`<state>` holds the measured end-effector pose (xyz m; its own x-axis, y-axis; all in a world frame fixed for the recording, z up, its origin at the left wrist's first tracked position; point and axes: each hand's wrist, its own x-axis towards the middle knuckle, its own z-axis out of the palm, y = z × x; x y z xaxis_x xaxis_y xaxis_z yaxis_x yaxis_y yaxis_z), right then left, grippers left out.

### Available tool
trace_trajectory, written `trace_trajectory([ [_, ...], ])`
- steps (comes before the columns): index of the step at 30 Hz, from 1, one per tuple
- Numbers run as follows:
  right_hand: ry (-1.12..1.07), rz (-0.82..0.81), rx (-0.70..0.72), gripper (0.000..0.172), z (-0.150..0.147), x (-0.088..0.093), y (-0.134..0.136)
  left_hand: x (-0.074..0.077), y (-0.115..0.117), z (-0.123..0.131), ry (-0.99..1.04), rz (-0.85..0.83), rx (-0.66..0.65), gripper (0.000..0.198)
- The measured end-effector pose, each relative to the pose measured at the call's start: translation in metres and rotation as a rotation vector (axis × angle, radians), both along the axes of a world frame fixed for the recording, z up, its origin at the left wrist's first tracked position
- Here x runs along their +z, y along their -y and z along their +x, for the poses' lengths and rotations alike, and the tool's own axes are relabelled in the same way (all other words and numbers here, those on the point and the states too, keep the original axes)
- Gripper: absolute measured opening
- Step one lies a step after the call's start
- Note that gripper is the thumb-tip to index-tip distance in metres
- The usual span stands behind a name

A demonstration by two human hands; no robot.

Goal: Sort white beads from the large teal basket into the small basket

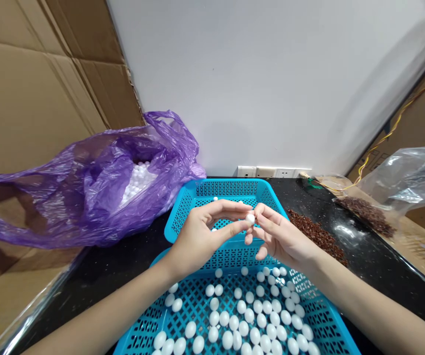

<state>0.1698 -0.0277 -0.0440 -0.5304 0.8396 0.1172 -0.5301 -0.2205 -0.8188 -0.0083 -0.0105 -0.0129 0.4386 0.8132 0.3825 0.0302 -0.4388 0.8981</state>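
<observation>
My left hand (pixel 203 236) pinches a small white ball (pixel 250 219) between thumb and fingertips. Right beside the ball, my right hand (pixel 288 241) has its thumb and index finger pressed together at the ball's edge, the other fingers curled below. Whatever its fingertips hold is too small to make out. Both hands are above the far turquoise basket (pixel 182 209), in which a few white balls show. Nearer to me stands a second turquoise basket (pixel 340 333) with several white balls (pixel 244 328) spread over its lattice floor.
A purple plastic bag (pixel 97 172) of white balls lies open at the left. Reddish-brown small pieces (pixel 316 236) are heaped on the black countertop (pixel 367 261) at right. Beyond them is a clear bag (pixel 412 172) with more brown pieces. Cardboard (pixel 30 84) and a wall with sockets (pixel 266 172) stand behind.
</observation>
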Motion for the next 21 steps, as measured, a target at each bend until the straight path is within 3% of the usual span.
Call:
trace_trajectory([
  [6, 0.008, -0.044, 0.018, 0.019, 0.0003, -0.0006, 0.0006, 0.0005, 0.0016, 0.0003, 0.01, -0.008, -0.031, 0.018],
  [16, -0.03, -0.046, 0.051, 0.017, 0.0003, -0.002, -0.0009, 0.0018, 0.0025, -0.0002, -0.012, -0.042, -0.064, 0.016],
  [21, -0.075, -0.032, -0.043, 0.015, 0.0004, 0.0008, -0.0007, -0.0007, 0.0038, -0.0003, -0.112, 0.162, 0.077, 0.026],
])
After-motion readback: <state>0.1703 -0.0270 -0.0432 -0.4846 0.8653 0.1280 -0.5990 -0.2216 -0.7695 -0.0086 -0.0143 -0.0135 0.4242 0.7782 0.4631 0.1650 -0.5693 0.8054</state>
